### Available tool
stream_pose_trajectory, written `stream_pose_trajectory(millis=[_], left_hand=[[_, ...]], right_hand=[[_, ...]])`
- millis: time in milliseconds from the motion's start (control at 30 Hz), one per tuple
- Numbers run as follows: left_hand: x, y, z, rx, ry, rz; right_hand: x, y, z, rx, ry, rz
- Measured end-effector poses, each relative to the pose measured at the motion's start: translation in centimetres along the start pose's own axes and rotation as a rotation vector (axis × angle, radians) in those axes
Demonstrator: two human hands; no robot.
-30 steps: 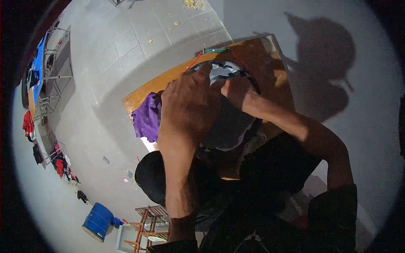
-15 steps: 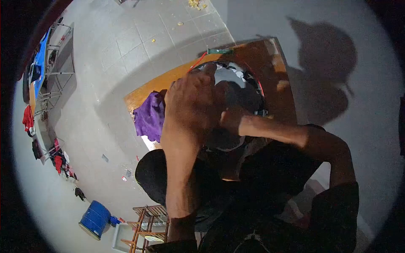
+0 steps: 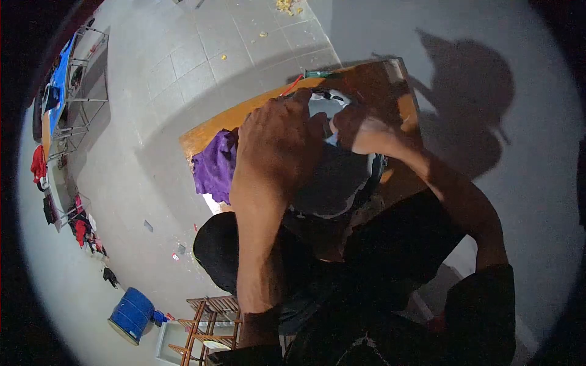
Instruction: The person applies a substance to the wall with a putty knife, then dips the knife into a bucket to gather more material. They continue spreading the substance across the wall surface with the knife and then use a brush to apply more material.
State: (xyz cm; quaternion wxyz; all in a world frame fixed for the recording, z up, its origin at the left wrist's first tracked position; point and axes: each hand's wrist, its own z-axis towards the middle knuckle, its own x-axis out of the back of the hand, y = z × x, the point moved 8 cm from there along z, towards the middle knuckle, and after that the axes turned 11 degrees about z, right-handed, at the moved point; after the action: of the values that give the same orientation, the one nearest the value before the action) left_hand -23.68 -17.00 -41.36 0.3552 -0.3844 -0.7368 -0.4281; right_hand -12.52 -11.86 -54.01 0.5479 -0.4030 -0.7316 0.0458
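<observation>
Purple cloth (image 3: pixel 215 166) and round object (image 3: pixel 334 177) rest on table (image 3: pixel 372 80).

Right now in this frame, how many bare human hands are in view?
2: the person's left hand, over the left side of the round, dark-rimmed grey object, and their right hand, over its upper right part. Some fingers are hidden; I can make out no other hand.
</observation>
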Motion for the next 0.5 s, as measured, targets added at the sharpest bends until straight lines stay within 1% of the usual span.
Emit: stream_pose_trajectory(millis=[67,167,267,333,367,433,467,500], left_hand=[[0.1,-0.1,0.1,0.002,-0.001,-0.003],[0.2,-0.5,0.3,-0.011,0.038,0.001],[0.4,-1.0,0.0,-0.016,0.102,0.009],[1.0,-1.1,-0.4,-0.016,0.135,0.000],[0.9,-1.4,-0.5,0.020,0.104,0.002],[0.8,-1.8,-0.6,0.089,0.044,0.005],[1.0,-1.7,-0.7,0.075,0.051,0.023],[1.1,-1.7,-0.9,0.060,0.059,0.040]], right_hand=[[0.5,0.6,0.2,-0.069,-0.008,0.009],[1.0,1.0,0.1,-0.136,0.000,0.112],[1.9,0.6,-0.5,0.025,0.234,0.252],[0.7,1.2,0.3,-0.102,0.126,0.246],[0.1,1.4,0.6,-0.166,0.075,0.245],[-0.4,0.5,0.8,-0.165,0.009,0.281],[-0.8,0.2,0.8,-0.165,-0.025,0.298],[-1.5,0.1,1.1,-0.214,-0.051,0.336]])
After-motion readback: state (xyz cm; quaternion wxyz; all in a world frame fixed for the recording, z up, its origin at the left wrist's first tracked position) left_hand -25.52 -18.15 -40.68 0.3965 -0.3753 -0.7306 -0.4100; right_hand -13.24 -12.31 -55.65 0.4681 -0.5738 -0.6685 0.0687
